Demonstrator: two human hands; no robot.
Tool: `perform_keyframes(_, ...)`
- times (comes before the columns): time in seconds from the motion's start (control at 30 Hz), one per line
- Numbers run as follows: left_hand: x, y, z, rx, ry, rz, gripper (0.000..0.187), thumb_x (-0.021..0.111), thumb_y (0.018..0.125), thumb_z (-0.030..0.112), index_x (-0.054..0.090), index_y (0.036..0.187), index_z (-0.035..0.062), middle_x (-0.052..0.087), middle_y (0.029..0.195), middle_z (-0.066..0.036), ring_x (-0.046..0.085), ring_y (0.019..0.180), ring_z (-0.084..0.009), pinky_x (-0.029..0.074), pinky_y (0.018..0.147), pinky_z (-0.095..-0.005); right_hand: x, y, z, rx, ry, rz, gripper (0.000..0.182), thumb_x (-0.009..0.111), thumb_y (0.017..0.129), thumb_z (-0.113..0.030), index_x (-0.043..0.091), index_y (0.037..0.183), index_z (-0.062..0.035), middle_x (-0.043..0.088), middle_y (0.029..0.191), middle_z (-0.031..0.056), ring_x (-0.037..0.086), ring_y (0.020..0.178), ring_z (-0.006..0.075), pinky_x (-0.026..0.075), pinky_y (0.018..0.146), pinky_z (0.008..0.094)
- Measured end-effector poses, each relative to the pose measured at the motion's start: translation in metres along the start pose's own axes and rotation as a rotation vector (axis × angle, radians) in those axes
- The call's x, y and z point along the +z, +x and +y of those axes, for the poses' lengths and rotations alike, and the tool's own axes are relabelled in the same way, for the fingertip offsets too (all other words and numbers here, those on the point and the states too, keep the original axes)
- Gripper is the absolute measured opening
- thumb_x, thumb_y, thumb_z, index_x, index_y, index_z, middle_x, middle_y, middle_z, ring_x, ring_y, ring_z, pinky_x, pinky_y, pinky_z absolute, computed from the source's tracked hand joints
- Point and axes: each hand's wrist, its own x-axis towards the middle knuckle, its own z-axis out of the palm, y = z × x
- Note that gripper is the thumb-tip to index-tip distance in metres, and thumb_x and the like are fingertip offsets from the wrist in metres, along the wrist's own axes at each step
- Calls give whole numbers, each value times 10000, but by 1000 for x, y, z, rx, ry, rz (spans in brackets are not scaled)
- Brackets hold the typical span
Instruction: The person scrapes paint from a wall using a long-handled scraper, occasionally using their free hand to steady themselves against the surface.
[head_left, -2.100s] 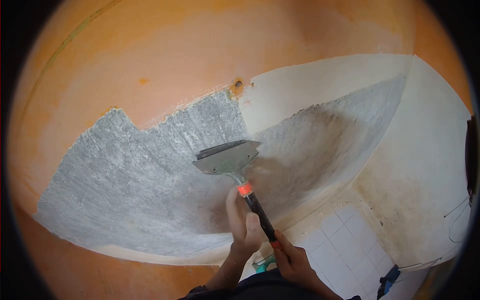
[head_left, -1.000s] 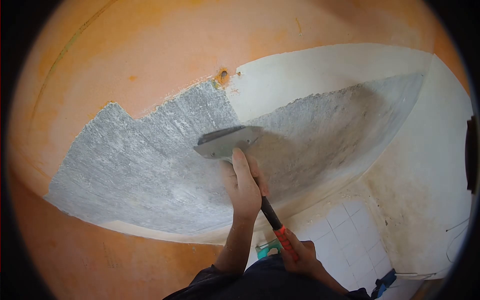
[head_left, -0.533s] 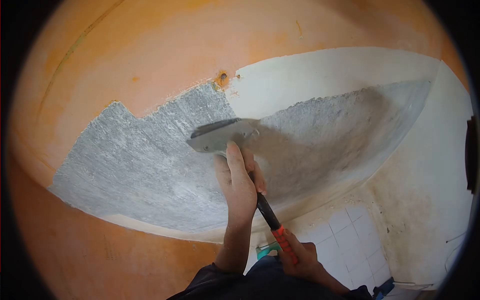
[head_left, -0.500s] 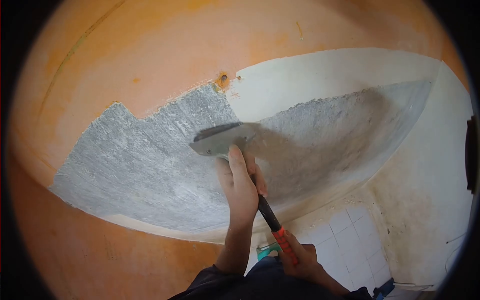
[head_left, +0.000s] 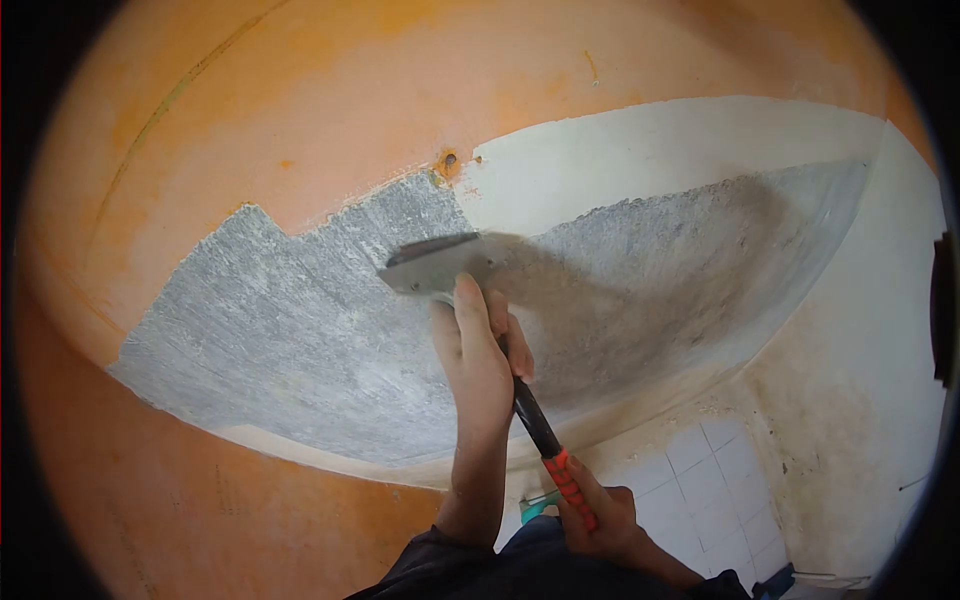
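Note:
My left hand (head_left: 478, 355) is wrapped round the upper part of a long-handled scraper (head_left: 537, 420), just below its wide grey head. A finger lies along the back of that head. Lower down, my right hand (head_left: 603, 515) grips the red, black-ringed end of the black handle. The blade edge lies close to a rough grey scraped patch (head_left: 300, 330) on the wall; whether it touches cannot be made out. A dark shadow of the tool falls to the right across the patch.
Orange-painted wall (head_left: 330, 110) surrounds the grey area at top and left. A white painted strip (head_left: 640, 150) borders it at upper right, near a small hole (head_left: 450, 160). White tiles (head_left: 705, 490) and a green object (head_left: 537, 507) show below.
The scraper head and my left hand have shifted slightly up the wall. My right hand keeps its grip on the handle's end. The view has moved a little.

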Motion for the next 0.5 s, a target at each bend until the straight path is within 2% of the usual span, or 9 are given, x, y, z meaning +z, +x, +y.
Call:
perform_keyframes(0.07, 1, 0, 2, 14, -19, -16, 307, 444, 1003, 382, 406, 895, 97, 368, 654, 17, 325, 371, -32, 269, 286, -190, -3, 3, -5, 8, 9, -14, 657, 684, 771, -61, 427, 1372, -5, 512, 508, 55, 518, 389, 214, 411, 390, 332)
perform_keyframes(0.27, 3, -4, 0, -5, -4, 42, 337, 478, 989, 393, 387, 849, 101, 370, 649, 16, 326, 374, -31, 268, 282, -194, -2, -2, -2, 28, 11, -14, 651, 681, 772, -59, 432, 1371, -9, 507, 499, 50, 514, 388, 199, 407, 388, 328)
perform_keyframes(0.33, 7, 2, 11, 30, -13, 14, 313, 406, 1019, 329, 334, 848, 77, 373, 630, 2, 349, 354, -57, 305, 288, -220, -5, 5, -4, 5, 19, -1, 650, 681, 774, -63, 434, 1374, -18, 507, 496, 49, 513, 386, 194, 407, 388, 327)
perform_keyframes(0.43, 5, 6, 14, 44, -20, -24, 303, 403, 1020, 325, 335, 854, 81, 376, 642, 1, 349, 354, -59, 305, 288, -220, -9, 13, -7, -20, 3, -5, 653, 681, 778, -68, 433, 1382, -38, 507, 494, 41, 509, 384, 189, 404, 388, 322)
perform_keyframes(0.5, 6, 0, 9, 39, -6, 22, 304, 399, 1021, 326, 331, 847, 86, 373, 640, 4, 348, 355, -57, 302, 287, -218, -6, 7, -3, 20, -27, -18, 655, 684, 778, -71, 434, 1384, -49, 513, 497, 36, 510, 385, 190, 407, 391, 322)
